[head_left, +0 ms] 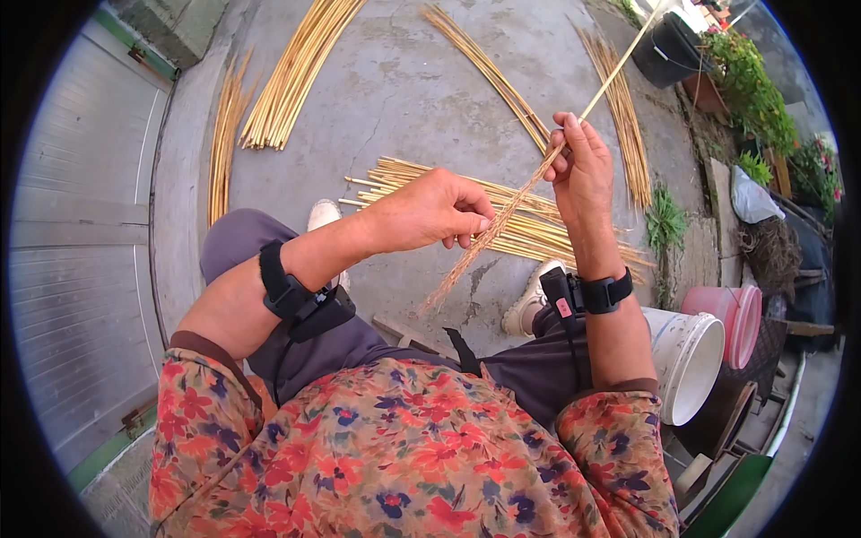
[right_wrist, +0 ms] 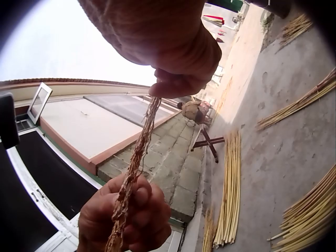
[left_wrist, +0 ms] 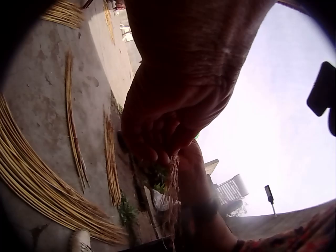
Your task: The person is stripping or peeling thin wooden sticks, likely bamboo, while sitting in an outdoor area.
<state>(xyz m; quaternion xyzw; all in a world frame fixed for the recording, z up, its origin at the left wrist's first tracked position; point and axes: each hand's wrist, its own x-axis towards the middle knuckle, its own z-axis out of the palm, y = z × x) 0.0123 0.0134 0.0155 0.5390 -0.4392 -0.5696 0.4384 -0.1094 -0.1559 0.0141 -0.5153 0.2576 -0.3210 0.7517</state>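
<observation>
A long pale stalk with a reddish-brown, feathery head slants across the head view. My right hand pinches it where the stalk meets the head, fingertips raised. Lower down, my left hand has thumb and curled fingers at the feathery part, whose loose end hangs below. In the right wrist view the head runs from my right hand down past the curled fingers of my left hand. The left wrist view shows my left hand in shadow, with wispy strands under its fingertips.
Bundles of stalks lie on the concrete: one pile between the feet, a thick bundle at upper left, others around. White bucket, pink bucket and black bucket stand at right, near plants.
</observation>
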